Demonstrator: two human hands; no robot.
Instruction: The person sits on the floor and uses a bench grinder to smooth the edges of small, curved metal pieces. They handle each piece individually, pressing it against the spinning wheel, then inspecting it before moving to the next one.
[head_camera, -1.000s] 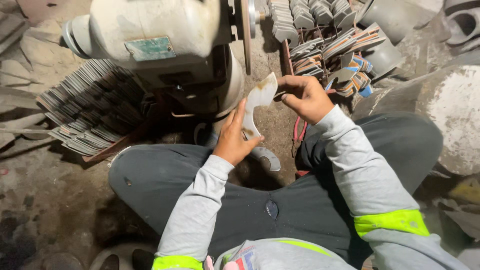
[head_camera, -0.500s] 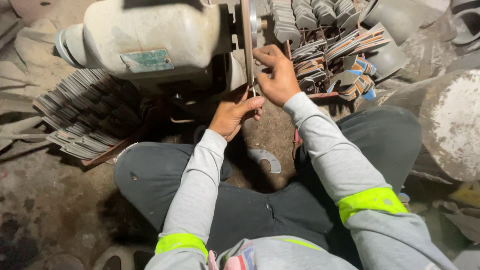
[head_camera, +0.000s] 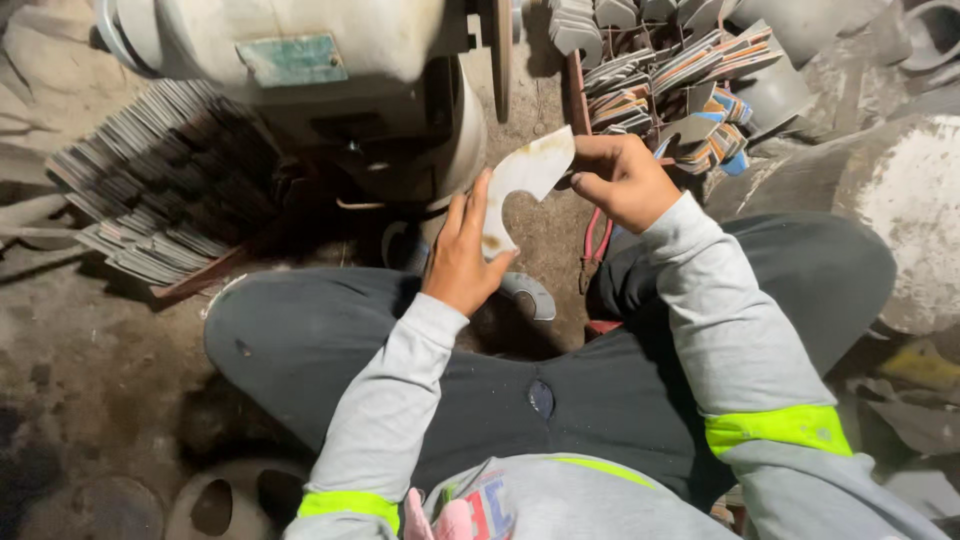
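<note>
floor: dusty, dark workshop ground (head_camera: 70, 350), the person sitting cross-legged on it in dark trousers and a grey top with yellow-green bands on the sleeves.
far left of the hands: a fanned heap of thin grey metal blanks (head_camera: 150, 190) lying on the ground, well apart from both hands.
above the left hand: a bench grinder (head_camera: 300, 70) with a pale, worn housing; its thin disc (head_camera: 500, 50) stands edge-on just above the held piece.
left hand (head_camera: 462, 255): fingers stretched upward, thumb closed in, gripping the lower end of a curved metal blade blank (head_camera: 525, 180).
blade blank: pale, flat, hook-shaped with a rounded notch, tilted up to the right between the two hands, just below the disc, not touching it.
below the left hand: a small curved grey piece (head_camera: 528, 295) on the ground between the knees.
right hand (head_camera: 620, 180): fingers curled, pinching the blank's upper end.
above the right hand: stacked blanks (head_camera: 680, 75), some with coloured edges.
far right: a large pale rounded drum (head_camera: 900, 210).
</note>
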